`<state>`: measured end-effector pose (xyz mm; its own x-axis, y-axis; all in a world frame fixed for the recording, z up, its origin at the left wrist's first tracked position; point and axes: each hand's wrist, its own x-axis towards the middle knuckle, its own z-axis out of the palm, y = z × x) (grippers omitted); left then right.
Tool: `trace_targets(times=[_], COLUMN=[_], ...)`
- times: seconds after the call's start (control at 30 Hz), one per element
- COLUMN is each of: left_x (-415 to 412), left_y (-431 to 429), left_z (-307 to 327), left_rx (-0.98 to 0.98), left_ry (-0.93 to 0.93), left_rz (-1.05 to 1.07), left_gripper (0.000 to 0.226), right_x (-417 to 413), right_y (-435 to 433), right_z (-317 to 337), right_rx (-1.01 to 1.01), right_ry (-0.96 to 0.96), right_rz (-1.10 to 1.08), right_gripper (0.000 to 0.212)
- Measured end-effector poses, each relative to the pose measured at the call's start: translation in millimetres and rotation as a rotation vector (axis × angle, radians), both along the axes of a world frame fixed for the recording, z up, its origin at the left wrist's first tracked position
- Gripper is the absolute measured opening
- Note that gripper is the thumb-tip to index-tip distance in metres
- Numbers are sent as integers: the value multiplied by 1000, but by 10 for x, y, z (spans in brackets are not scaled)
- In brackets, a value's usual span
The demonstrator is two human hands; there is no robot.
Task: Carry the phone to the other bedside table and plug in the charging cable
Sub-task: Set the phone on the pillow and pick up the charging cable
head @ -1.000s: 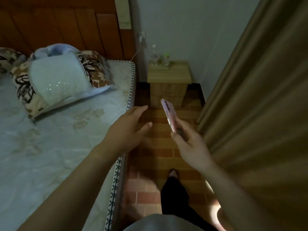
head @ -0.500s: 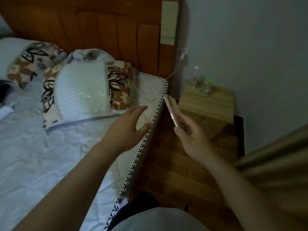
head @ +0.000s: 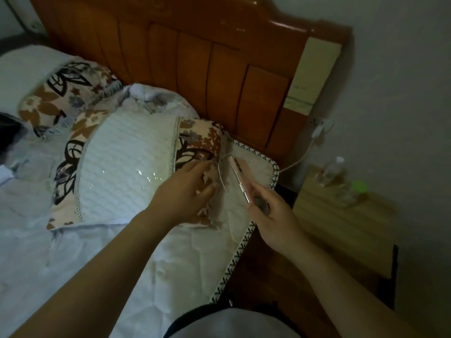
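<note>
My right hand (head: 273,218) grips a pink phone (head: 240,178), held edge-on above the mattress corner. A white charging cable (head: 299,161) runs from a plug in the wall socket (head: 318,130) down over the mattress corner and curls (head: 220,173) beside the pillow. My left hand (head: 185,191) reaches over the pillow's end, fingers spread, fingertips close to the cable's loose end; whether it touches the cable I cannot tell. The light wooden bedside table (head: 341,215) stands to the right of the bed.
A flowered pillow with a white quilted panel (head: 127,167) lies under my left hand, a second pillow (head: 66,96) behind it. The wooden headboard (head: 195,59) backs the bed. A clear bottle (head: 333,170) and a green-capped jar (head: 355,191) stand on the bedside table.
I have come nearer to the bed's head. Both hands moved forward over the mattress corner, the left hand now at the cable by the pillow, the phone still in my right hand.
</note>
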<state>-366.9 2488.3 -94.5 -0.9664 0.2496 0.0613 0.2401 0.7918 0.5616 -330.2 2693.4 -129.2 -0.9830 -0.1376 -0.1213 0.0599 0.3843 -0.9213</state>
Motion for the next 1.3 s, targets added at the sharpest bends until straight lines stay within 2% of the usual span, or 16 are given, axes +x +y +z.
trace_targets(times=[0.2,0.47,0.73,0.83,0.93,1.0,1.07,1.17,1.3], left_x=[-896,-1889,-2609,-2793,-2934,-3011,-3080,-3185,-3358], left_y=[-348,-717,-952,-997,-1007,-1001,-977,-879,-678], left_z=[-129,-577,-1190,-1402,-1595,-1694,-1765,-1826,-1888], left_rx=[-49,-88,-139,-123,-124,-128,-136,-152,-225], left_ry=[-9,-108,-200,-220,-240,-260,-272,-270,-289], left_rz=[131,278,388,410,414,415,404,362,252], left_gripper=[52,53,52,52,51,52,52,51,53], right_x=[-1072,-2585,-3722,-4084,-4361,-4488,-4554,-4530,-4370], right_y=[-295,-771,-1141,-1235,-1313,-1315,-1253,-1021,-492], right_z=[-213,-641,-1417,-1695,-1934,-2062,-2141,-2189,-2247], right_rx=[32,111,382,502,551,556,526,433,296], right_ry=[-35,-61,64,169,339,364,371,375,107], right_rz=[94,368,650,776,895,946,945,821,501], right_gripper=[56,55,61,62,60,61,61,60,60])
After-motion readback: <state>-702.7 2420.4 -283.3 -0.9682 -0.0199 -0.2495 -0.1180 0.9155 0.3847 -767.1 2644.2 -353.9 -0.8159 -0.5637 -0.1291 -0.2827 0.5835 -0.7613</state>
